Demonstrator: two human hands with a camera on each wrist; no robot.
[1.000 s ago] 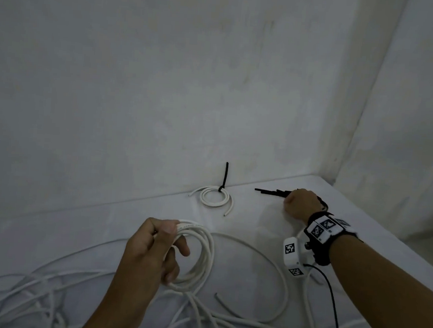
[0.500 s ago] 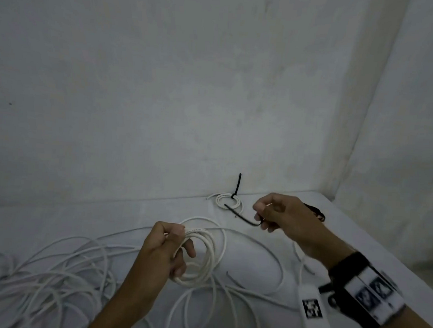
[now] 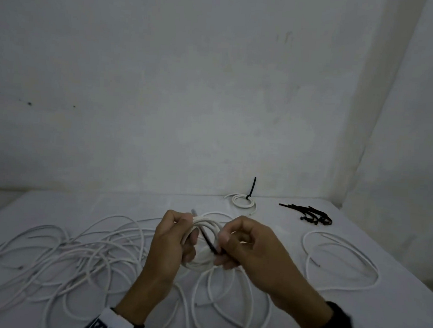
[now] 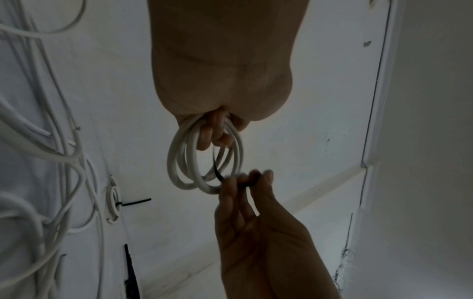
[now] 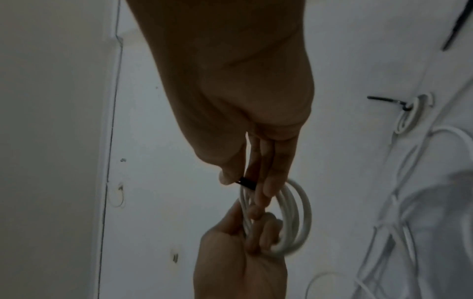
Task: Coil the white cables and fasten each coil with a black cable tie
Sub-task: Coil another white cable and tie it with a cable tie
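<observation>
My left hand (image 3: 176, 240) grips a small coil of white cable (image 3: 206, 226) above the table; the same coil (image 4: 204, 161) hangs from its curled fingers in the left wrist view. My right hand (image 3: 232, 247) pinches one end of a black cable tie (image 3: 208, 241), which slants up through the coil's middle. In the right wrist view thumb and fingers hold the tie's head (image 5: 247, 183) just above the coil (image 5: 294, 218). A finished coil (image 3: 242, 201) with a black tie standing up lies at the back of the table.
A bundle of spare black ties (image 3: 309, 214) lies at the back right. Several loose white cables (image 3: 58, 252) sprawl over the left of the white table, and one loop (image 3: 341, 264) lies to the right. Walls close off the back and right.
My right hand took a black tie from the bundle at the back right and carried it to the coil. It now holds the tie through the coil. The left hand raised the coil slightly.
</observation>
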